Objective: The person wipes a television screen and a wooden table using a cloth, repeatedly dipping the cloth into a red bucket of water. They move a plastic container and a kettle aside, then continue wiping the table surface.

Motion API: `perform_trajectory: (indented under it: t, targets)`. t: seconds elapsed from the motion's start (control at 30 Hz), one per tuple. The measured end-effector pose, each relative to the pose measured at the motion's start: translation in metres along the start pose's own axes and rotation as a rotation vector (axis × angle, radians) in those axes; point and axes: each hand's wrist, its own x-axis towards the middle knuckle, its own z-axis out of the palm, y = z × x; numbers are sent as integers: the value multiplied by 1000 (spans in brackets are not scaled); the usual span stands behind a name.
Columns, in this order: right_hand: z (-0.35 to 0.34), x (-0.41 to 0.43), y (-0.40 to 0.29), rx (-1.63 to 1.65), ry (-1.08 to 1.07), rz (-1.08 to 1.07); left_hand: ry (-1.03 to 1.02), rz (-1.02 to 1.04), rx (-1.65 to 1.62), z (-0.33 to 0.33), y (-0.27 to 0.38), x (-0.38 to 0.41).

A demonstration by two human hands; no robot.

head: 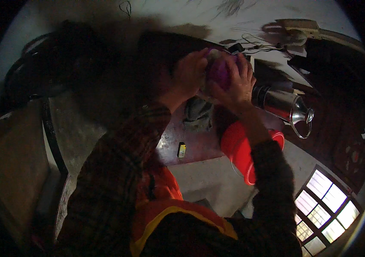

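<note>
Both hands meet around a purple item (220, 74) above the far part of a dark reddish tabletop (169, 131); its exact kind is unclear. My left hand (188, 75) grips it from the left, and my right hand (237, 85) lies over its right side with fingers spread across it. Just below the hands a crumpled grey cloth (198, 112) rests on the table. Nearer the front edge sits a small black and yellow box (181, 150).
A red plastic bucket (238, 141) is under my right forearm. Right of the hands lies a shiny metal flask (280, 102) with a handle. Behind them are a black adapter (236, 48) and cables. A barred window (327, 205) shows at lower right.
</note>
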Motion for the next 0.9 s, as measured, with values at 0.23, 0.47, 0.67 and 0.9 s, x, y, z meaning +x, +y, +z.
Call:
perform_trajectory:
  t: [0.23, 0.47, 0.67, 0.9]
  targets:
    - [4, 7, -32, 65, -6, 470, 12, -15, 77, 2, -10, 4]
    - [-14, 5, 11, -27, -191, -165, -102, -73, -93, -2, 6, 1]
    - [3, -2, -2, 56, -90, 122, 36, -52, -70, 17, -6, -6]
    - [-13, -10, 13, 148, -157, 20, -129, -104, -258, 19, -25, 1]
